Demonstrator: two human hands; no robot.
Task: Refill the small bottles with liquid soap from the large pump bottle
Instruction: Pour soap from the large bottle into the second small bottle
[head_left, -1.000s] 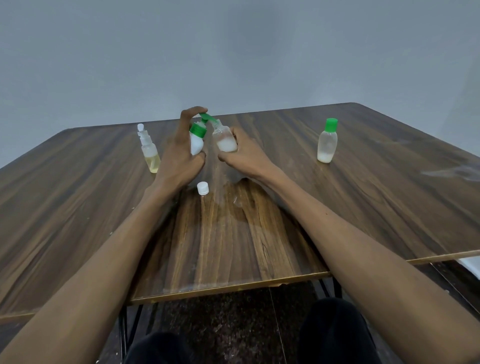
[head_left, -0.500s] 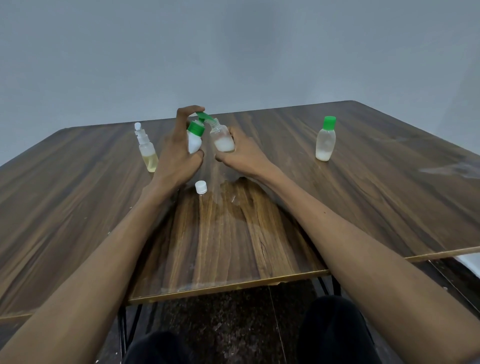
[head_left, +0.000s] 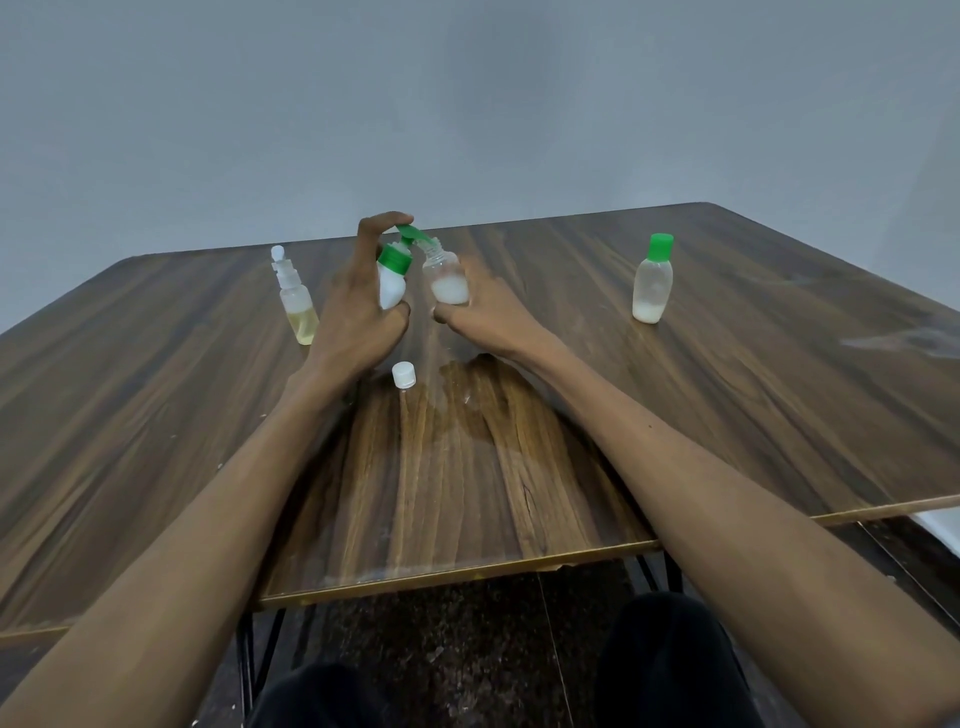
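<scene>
We grip pump bottle (head_left: 390, 283) in left hand (head_left: 353, 317), fingers curled round it, forefinger on green pump head (head_left: 410, 232). Right hand (head_left: 485, 317) holds open small bottle (head_left: 447, 278), tilted toward spout, white liquid in lower part. White cap (head_left: 403, 374) on table (head_left: 727, 389), just before hands. Green-capped bottle (head_left: 652, 280) stands well right; spray bottle (head_left: 297, 299) just left of our left hand.

Soft, even, rather dim light fills the view, with no hard shadows. A pale sheen of glare lies on the glossy wooden table (head_left: 727, 364) near its front edge. Wide-angle distortion bows the table's edges and stretches the forearms; focus is slightly soft throughout.
</scene>
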